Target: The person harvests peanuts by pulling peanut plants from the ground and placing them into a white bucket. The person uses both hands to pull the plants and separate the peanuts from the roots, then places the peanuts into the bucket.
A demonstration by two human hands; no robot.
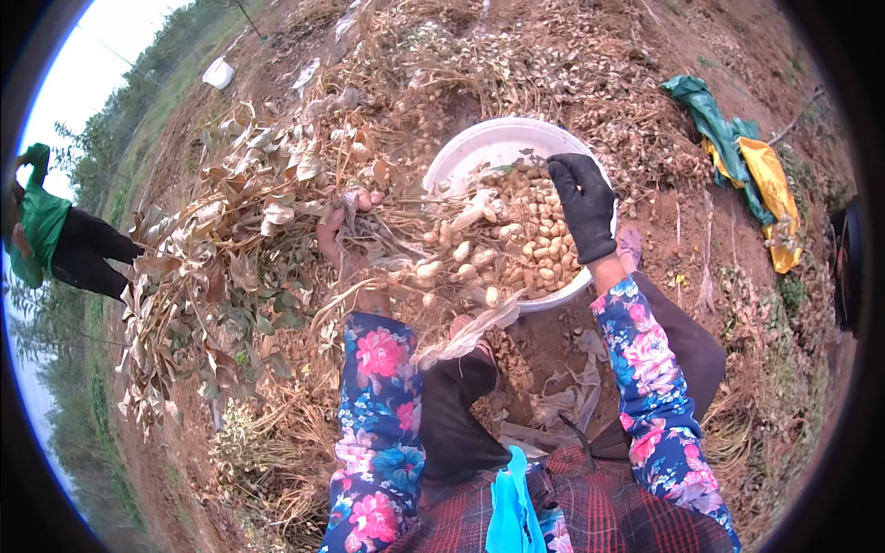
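My bare left hand (339, 238) grips a bunch of dried peanut plants (228, 228) at the stems. Leaves spread to its left, and roots with several peanuts (460, 263) hang to its right over a white plastic tub (511, 129). Inside the tub lie many loose peanuts in their shells (550, 238). A torn strip of thin plastic film (477, 335) dangles from the roots near the tub's front rim. Above the tub's right side is my right hand (584, 204) in a black glove, fingers bent; whether anything sits between the fingertips is hidden.
Piles of dried peanut plants (553, 76) cover the ground beyond the tub. A green and yellow sack (774, 197) lies at the right. At the far left stands a person in a green top (45, 235). A white bucket (218, 73) sits further off. Film scraps (567, 401) lie between my legs.
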